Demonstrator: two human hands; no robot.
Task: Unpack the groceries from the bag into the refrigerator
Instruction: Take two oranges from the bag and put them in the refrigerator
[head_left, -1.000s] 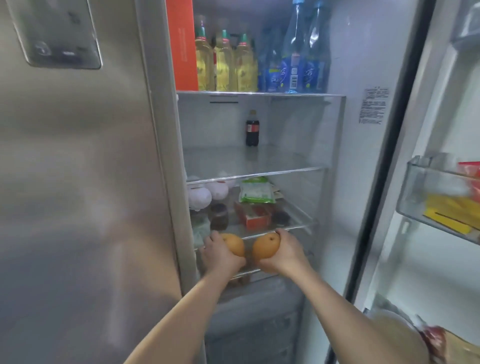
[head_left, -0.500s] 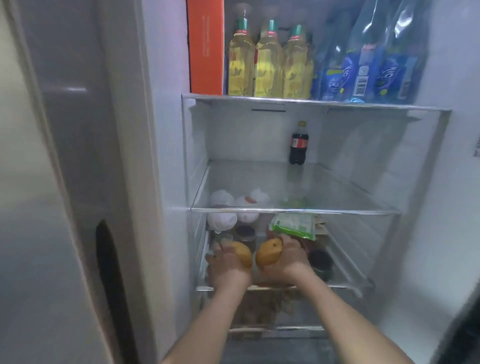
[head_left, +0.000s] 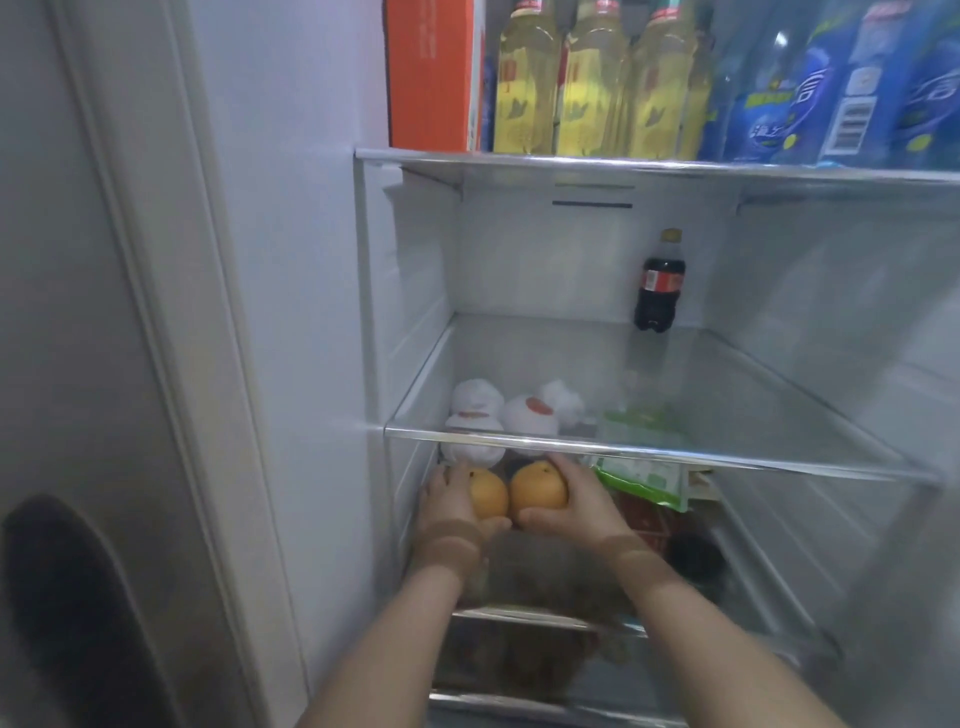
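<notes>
2 oranges, side by side: left hand (head_left: 448, 501) grip clasps left orange (head_left: 488, 492), right hand (head_left: 574, 499) grip clasps right orange (head_left: 537, 486).

Each hand, left (head_left: 448, 501) and right (head_left: 576, 501), grips an orange fruit beneath a glass shelf (head_left: 649, 448).

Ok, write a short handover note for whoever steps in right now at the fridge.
Left hand grips one orange; right hand grips the other orange.
Both fruits are inside the fridge, just under the glass shelf, beside the white wrapped items and the green packet.
Done: oranges brought in.
Left: set them down, let go. The bag is out of view.
</notes>
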